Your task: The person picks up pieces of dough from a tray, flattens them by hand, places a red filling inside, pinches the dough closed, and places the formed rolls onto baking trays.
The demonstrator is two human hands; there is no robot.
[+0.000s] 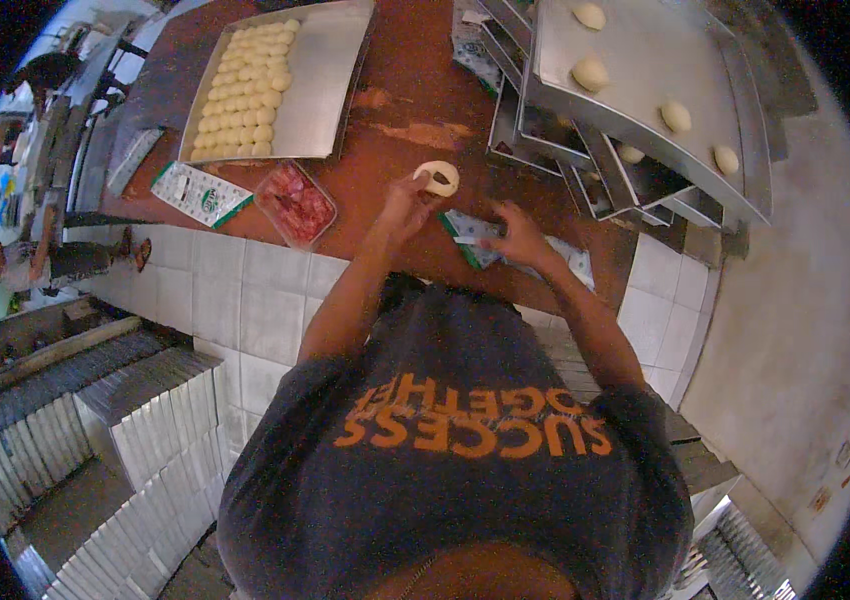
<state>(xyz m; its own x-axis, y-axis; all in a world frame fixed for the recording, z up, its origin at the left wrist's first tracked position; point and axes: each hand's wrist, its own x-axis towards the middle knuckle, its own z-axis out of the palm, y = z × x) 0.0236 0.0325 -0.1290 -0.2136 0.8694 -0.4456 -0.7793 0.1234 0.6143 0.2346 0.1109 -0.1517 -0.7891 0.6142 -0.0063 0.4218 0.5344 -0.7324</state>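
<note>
My left hand (405, 208) pinches a flattened round of pale dough (437, 178) above the reddish-brown table. A dark patch shows in the dough's middle; whether it is filling or a hollow, I cannot tell. Over a white and green packet (572, 262) lying at the table's near edge, my right hand (517, 238) has its fingers bent around a thin pale strip (469, 240), perhaps a flat spatula. Left of my left hand sits a clear plastic tub (295, 205) of chunky red filling.
A metal tray (320, 80) at the far left carries rows of dough balls (245, 95). Stacked metal trays (635, 90) stand at the right, with several spaced dough balls (590, 74) on top. Another packet (200, 195) lies beside the tub. A person (55, 262) is at far left.
</note>
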